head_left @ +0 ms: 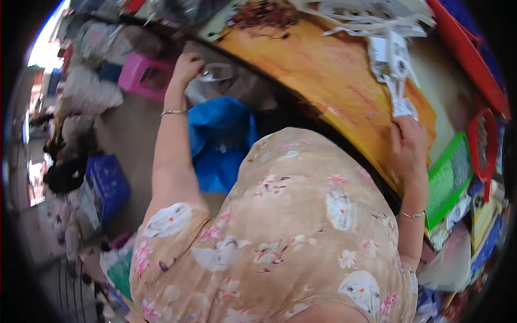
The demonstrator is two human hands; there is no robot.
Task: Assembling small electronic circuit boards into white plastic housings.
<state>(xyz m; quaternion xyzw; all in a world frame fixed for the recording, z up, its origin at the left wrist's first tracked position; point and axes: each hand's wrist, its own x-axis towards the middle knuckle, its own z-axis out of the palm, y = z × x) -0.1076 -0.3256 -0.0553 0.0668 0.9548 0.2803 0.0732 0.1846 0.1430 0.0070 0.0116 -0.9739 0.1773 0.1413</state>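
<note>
My right hand [410, 141] is closed round the lower end of a long white strip-like bundle [397, 62], over the orange sheet [328, 64] on the table. Bands of the bundle spread out toward a heap of white straps [371, 16] at the far edge; its exact kind is unclear. Out to the left, beyond the table edge, my left hand [188, 68] has its fingers curled in beside a greyish translucent bag [223, 83]. What those fingers hold, if anything, is hidden. Below that bag hangs a blue plastic bag [221, 126].
Dark reddish scraps [264, 13] lie on the sheet's far end. To the right are a green basket [449, 180], a red-handled scoop-like item [484, 145] and a red tray edge [474, 59]. A pink stool [142, 75] and a blue box [106, 185] stand at left.
</note>
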